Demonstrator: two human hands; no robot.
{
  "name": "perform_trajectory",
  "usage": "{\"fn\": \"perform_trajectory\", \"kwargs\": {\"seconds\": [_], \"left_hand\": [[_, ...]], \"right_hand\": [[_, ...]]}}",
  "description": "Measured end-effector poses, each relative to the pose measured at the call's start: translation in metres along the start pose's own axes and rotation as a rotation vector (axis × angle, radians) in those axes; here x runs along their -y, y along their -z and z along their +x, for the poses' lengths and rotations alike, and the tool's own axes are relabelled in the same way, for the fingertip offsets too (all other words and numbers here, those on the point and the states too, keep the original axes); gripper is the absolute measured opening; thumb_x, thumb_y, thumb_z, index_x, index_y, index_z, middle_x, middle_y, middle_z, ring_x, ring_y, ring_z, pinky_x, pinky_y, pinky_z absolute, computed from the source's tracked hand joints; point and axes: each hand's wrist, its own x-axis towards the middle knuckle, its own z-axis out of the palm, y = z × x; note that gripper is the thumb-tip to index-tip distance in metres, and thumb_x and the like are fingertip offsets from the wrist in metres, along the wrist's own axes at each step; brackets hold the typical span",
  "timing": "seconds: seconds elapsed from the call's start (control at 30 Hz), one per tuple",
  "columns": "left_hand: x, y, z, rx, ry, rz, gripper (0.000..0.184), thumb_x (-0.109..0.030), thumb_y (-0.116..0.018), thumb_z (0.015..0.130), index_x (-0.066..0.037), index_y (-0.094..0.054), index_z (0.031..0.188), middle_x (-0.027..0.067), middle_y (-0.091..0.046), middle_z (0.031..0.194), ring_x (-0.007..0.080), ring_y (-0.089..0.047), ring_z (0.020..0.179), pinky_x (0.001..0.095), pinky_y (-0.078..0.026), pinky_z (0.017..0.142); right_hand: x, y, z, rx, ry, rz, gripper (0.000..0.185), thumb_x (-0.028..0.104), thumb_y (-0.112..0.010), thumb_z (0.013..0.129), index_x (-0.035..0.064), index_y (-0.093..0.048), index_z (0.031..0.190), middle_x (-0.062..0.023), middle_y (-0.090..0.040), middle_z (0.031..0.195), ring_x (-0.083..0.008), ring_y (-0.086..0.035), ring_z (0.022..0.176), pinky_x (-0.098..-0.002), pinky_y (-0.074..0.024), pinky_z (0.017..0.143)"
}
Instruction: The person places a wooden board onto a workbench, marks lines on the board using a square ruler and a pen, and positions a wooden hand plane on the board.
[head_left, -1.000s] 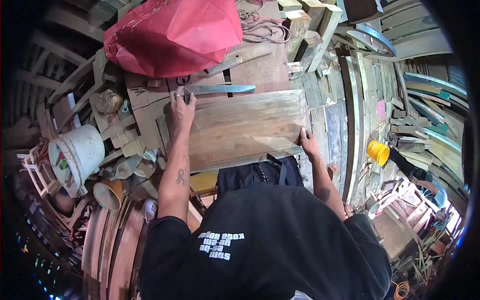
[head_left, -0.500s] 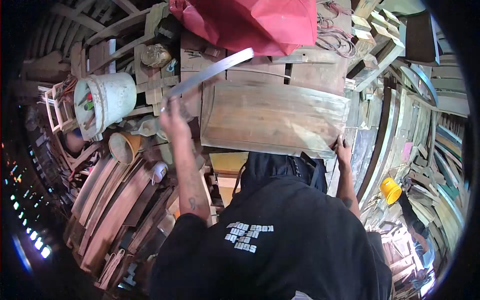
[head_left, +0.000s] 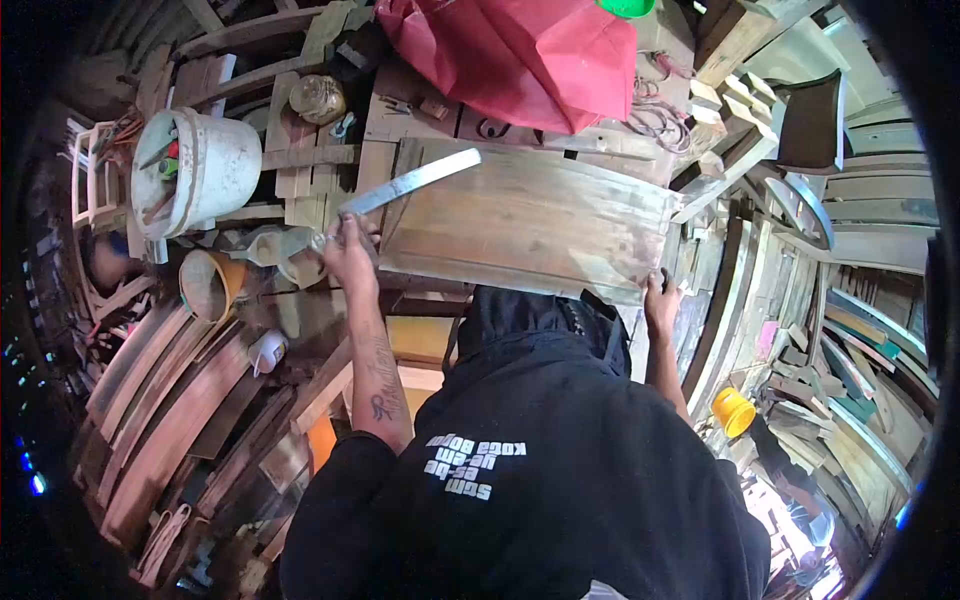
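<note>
A broad wooden board (head_left: 520, 220) lies across the bench in front of me. My left hand (head_left: 350, 250) is closed around one end of a long, flat metal strip (head_left: 415, 180), near the board's left edge. The strip slants up to the right over the board's far left part; whether it touches the wood I cannot tell. At the board's near right corner, my right hand (head_left: 660, 300) grips the edge with its thumb on top. Its other fingers are partly hidden.
Beyond the board lies red sheeting (head_left: 520, 60), with tangled cord (head_left: 660, 115) to its right. On the left stand a white bucket (head_left: 225, 170), a glass jar (head_left: 318, 98) and an orange-brown bucket (head_left: 228, 280). Curved planks (head_left: 180, 430) lie lower left; a yellow bucket (head_left: 733, 411) is at right.
The metal strip has dropped to a flatter slant, with its free end lower and further left. My right hand stays at the board's corner. The whole view has shifted.
</note>
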Motion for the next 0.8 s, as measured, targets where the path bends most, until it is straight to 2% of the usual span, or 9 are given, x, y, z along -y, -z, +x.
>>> {"fn": "perform_trajectory", "kwargs": {"seconds": [0.1, 0.2, 0.23, 0.33, 0.43, 0.5, 0.6, 0.77, 0.8], "left_hand": [[0.037, -0.019, -0.01, 0.036, 0.083, -0.071, 0.019, -0.017, -0.064, 0.109, 0.0, -0.065, 0.117, 0.0093, -0.075, 0.101, 0.017, -0.071, 0.083, 0.0325, -0.059, 0.07], [0.08, -0.019, -0.021, 0.152, 0.069, 0.105, 0.02, -0.019, -0.062, 0.11, 0.0, -0.065, 0.118, 0.0073, -0.076, 0.099, 0.0167, -0.072, 0.091, 0.0352, -0.058, 0.075], [0.092, -0.018, -0.027, 0.139, 0.034, 0.199, 0.019, -0.017, -0.061, 0.11, -0.001, -0.065, 0.12, 0.0062, -0.078, 0.096, 0.0133, -0.072, 0.091, 0.0272, -0.055, 0.076], [0.099, -0.015, -0.053, 0.161, 0.104, 0.219, 0.022, -0.019, -0.061, 0.11, 0.001, -0.065, 0.12, 0.0089, -0.078, 0.101, 0.0141, -0.072, 0.094, 0.0309, -0.06, 0.075], [0.098, -0.023, -0.072, 0.103, 0.23, 0.319, 0.027, -0.02, -0.064, 0.109, 0.004, -0.063, 0.121, 0.0119, -0.075, 0.103, 0.0172, -0.072, 0.095, 0.0355, -0.065, 0.072], [0.123, -0.023, -0.075, 0.123, 0.266, 0.173, 0.033, -0.022, -0.067, 0.108, 0.007, -0.06, 0.122, 0.0144, -0.072, 0.101, 0.0215, -0.072, 0.095, 0.0395, -0.068, 0.069], [0.118, -0.032, -0.083, 0.19, 0.343, 0.253, 0.033, -0.022, -0.066, 0.108, 0.007, -0.059, 0.122, 0.0141, -0.07, 0.098, 0.025, -0.075, 0.086, 0.0404, -0.068, 0.071], [0.117, -0.036, -0.087, 0.36, 0.416, 0.526, 0.035, -0.029, -0.063, 0.109, 0.006, -0.063, 0.117, 0.0159, -0.075, 0.097, 0.0245, -0.077, 0.077, 0.038, -0.066, 0.068], [0.119, -0.034, -0.088, 0.333, 0.415, 0.541, 0.04, -0.036, -0.063, 0.109, 0.003, -0.068, 0.104, 0.0143, -0.076, 0.086, 0.0211, -0.076, 0.074, 0.0356, -0.063, 0.062]], "right_hand": [[0.007, -0.002, 0.003, -0.001, 0.026, -0.026, 0.058, 0.041, -0.067, 0.101, 0.0094, -0.059, 0.15, -0.0366, -0.056, 0.137, -0.0505, -0.056, 0.13, -0.052, -0.0457, 0.112], [0.024, -0.012, 0.009, 0.005, 0.143, -0.01, 0.061, 0.037, -0.07, 0.1, 0.0086, -0.056, 0.151, -0.0371, -0.054, 0.134, -0.0516, -0.055, 0.128, -0.0517, -0.0463, 0.111], [0.03, -0.016, 0.012, 0.006, 0.144, -0.011, 0.061, 0.037, -0.07, 0.1, 0.0086, -0.056, 0.151, -0.0371, -0.054, 0.134, -0.0516, -0.055, 0.128, -0.0517, -0.0463, 0.111], [0.043, -0.03, 0.015, 0.028, 0.235, 0.04, 0.059, 0.034, -0.073, 0.099, 0.0074, -0.057, 0.149, -0.0358, -0.054, 0.133, -0.0511, -0.055, 0.127, -0.0522, -0.047, 0.109], [0.056, -0.046, 0.016, 0.019, 0.368, 0.012, 0.077, 0.034, -0.08, 0.093, 0.003, -0.043, 0.153, -0.0323, -0.056, 0.131, -0.0483, -0.057, 0.12, -0.0529, -0.0482, 0.105], [0.06, -0.044, 0.018, 0.027, 0.409, -0.018, 0.085, 0.037, -0.085, 0.088, 0.0003, -0.039, 0.149, -0.0292, -0.057, 0.131, -0.0476, -0.054, 0.124, -0.0528, -0.0472, 0.106], [0.067, -0.036, 0.017, 0.0, 0.41, -0.013, 0.08, 0.042, -0.09, 0.082, -0.0025, -0.048, 0.135, -0.0251, -0.058, 0.123, -0.0444, -0.05, 0.123, -0.053, -0.0433, 0.105], [0.068, -0.025, 0.025, 0.086, 0.424, -0.07, 0.083, 0.044, -0.091, 0.081, 0.0033, -0.045, 0.136, -0.0236, -0.057, 0.13, -0.0468, -0.051, 0.129, -0.0543, -0.0464, 0.106], [0.074, -0.021, 0.025, 0.104, 0.374, -0.079, 0.082, 0.043, -0.091, 0.081, 0.0048, -0.046, 0.137, -0.024, -0.057, 0.131, -0.0469, -0.053, 0.128, -0.0547, -0.0486, 0.103]]}}
